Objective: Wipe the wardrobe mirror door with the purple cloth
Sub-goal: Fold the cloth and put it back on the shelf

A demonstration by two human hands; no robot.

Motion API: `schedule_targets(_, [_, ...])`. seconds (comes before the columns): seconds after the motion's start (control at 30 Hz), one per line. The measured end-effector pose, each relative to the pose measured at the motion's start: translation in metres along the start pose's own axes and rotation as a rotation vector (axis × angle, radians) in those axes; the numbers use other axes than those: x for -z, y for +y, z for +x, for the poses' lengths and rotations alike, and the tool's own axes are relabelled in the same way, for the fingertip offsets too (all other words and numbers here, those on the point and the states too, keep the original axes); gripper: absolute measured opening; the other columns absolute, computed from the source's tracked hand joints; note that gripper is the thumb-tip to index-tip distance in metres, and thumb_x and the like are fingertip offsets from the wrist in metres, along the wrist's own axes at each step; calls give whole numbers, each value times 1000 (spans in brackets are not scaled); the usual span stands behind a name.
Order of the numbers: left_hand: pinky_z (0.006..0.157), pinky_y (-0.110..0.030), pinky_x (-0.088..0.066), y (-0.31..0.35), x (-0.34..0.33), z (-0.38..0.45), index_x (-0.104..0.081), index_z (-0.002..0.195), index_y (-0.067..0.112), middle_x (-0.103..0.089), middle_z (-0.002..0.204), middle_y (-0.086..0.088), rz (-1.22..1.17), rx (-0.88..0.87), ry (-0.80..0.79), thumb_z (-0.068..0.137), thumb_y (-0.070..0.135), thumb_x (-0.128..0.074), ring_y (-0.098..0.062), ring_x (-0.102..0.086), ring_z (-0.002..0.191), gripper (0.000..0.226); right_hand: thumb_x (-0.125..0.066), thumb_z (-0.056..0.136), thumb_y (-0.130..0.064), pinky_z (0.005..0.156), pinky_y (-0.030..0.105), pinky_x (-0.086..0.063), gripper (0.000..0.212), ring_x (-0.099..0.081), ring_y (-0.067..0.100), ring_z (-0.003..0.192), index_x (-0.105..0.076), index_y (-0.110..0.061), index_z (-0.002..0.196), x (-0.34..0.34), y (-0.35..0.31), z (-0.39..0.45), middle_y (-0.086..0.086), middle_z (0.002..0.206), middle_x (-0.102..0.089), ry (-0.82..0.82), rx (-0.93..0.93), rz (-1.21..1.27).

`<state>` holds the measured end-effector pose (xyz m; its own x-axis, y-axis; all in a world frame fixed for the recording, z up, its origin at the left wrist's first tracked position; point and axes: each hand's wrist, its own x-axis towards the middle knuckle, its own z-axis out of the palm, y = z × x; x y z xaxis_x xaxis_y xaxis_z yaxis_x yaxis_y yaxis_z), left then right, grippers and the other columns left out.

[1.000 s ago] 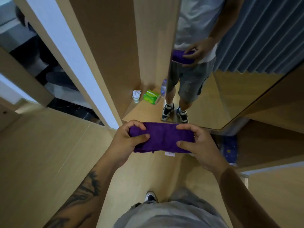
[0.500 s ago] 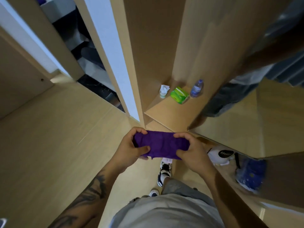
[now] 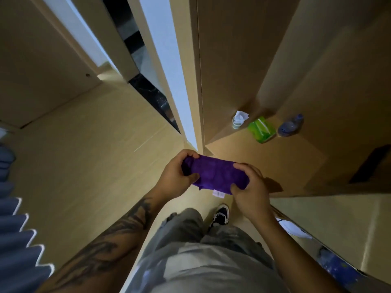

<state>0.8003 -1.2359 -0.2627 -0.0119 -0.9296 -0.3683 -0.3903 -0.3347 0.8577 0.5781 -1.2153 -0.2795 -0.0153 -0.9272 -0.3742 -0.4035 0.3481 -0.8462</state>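
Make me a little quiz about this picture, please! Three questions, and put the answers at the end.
1. True or false: only one hand holds the purple cloth.
2. Which thing lies between the small cup with tissue and the water bottle on the wooden floor? A) a green packet B) a red ball C) a book
3. Fill in: a small white ___ hangs from the cloth's lower edge.

Key
1. False: the left hand grips one end and the right hand grips the other.
2. A, the green packet.
3. Tag.
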Motion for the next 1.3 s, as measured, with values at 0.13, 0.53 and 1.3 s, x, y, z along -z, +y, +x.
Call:
schedule_targets(0.13, [84, -38, -63, -8, 3, 29, -60, 122, 28, -60, 118, 15, 71, -20, -46, 84, 0, -77, -20, -66, 105, 50, -70, 86, 2, 107, 41, -53, 58, -47, 17, 137, -61, -31, 134, -4, -1, 21, -9, 144, -47, 29, -26, -28])
schedule_targets(0.53, [96, -4, -41, -80, -17, 154, -52, 144, 25, -63, 129, 12, 377, -103, -377, 83, 9, -78, -11, -60, 119, 68, -73, 89, 0, 104, 0, -31, 62, -34, 6, 135, -52, -14, 146, -54, 54, 82, 1, 159, -29, 179, -172, -110])
schedule_targets(1.3, [117, -33, -37, -287, -185, 399, -42, 153, 11, -57, 147, -8, 573, -522, -474, 88, 5, -72, -24, -51, 138, 72, -71, 93, -8, 107, 58, -51, 57, -46, 45, 140, -50, -5, 146, -150, 333, 287, 28, 156, -32, 572, -143, -351])
